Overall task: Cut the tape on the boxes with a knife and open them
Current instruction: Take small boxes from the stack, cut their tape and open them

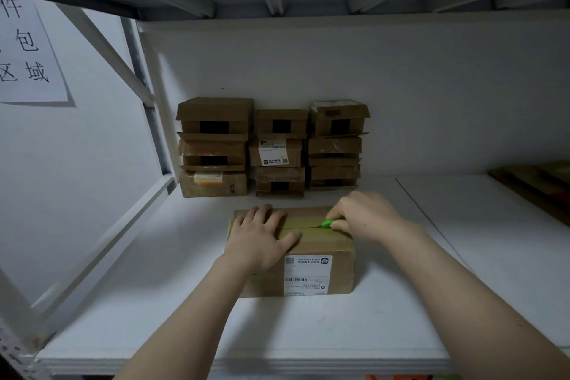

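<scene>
A brown cardboard box (324,244) with a white shipping label on its near side sits on the white shelf (154,302) in front of me. Yellowish tape (308,224) runs along the seam on its top. My left hand (260,233) lies flat on the left part of the box top, fingers spread. My right hand (365,214) grips a small green knife (331,222) whose tip is on the tape seam near the right part of the top. A thin slit shows along the seam to the left of the knife.
Three stacks of small cardboard boxes (277,148) stand against the back wall. Flat brown cardboard (536,185) lies at the far right of the shelf. A white upright and diagonal brace (145,95) close off the left side, and another shelf deck hangs overhead.
</scene>
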